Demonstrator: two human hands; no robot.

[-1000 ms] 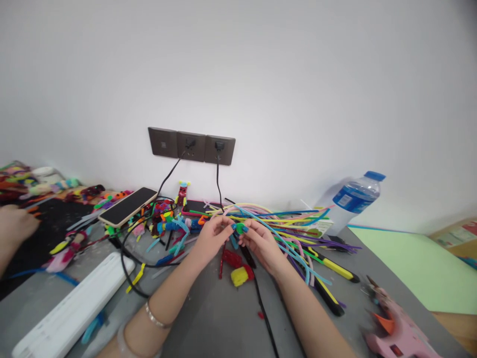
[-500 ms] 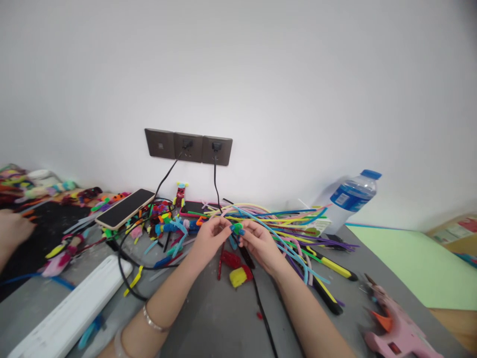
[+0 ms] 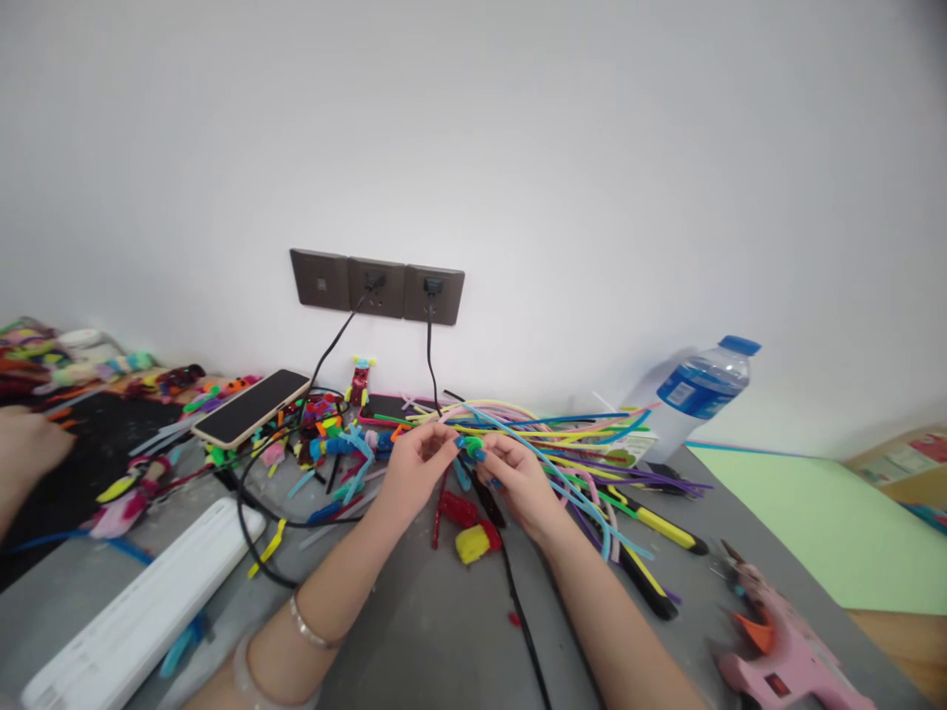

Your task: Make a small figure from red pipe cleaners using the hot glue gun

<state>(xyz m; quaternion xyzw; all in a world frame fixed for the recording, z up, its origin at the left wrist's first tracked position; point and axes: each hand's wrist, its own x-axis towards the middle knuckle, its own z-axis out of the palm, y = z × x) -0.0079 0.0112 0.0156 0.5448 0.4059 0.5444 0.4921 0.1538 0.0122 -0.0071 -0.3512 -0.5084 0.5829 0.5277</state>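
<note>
Between my fingertips is a small green and blue pipe-cleaner piece (image 3: pixel 473 447), held above the table. My left hand (image 3: pixel 425 463) pinches its left end, and my right hand (image 3: pixel 514 473) pinches its right end. Some of the piece is hidden by the fingers. Just below my hands lies a red and yellow fuzzy piece (image 3: pixel 473 542) on the grey table. Behind and to the right of my right hand spreads a bundle of many-coloured pipe cleaners (image 3: pixel 562 434). Left of my left hand are several twisted blue pipe-cleaner pieces (image 3: pixel 355 449).
A white power strip (image 3: pixel 148 611) and a phone (image 3: pixel 252 408) are at left, with black cables looping nearby. At right stand a water bottle (image 3: pixel 702 390), two yellow-black cutters (image 3: pixel 658 523) and a pink glue gun (image 3: pixel 784 641). Another person's hand (image 3: pixel 30 449) is at far left.
Both hands still pinch the green and blue piece, with fingers shifted slightly and the piece a little turned. The view has moved slightly. The other person's hand stays at the left edge.
</note>
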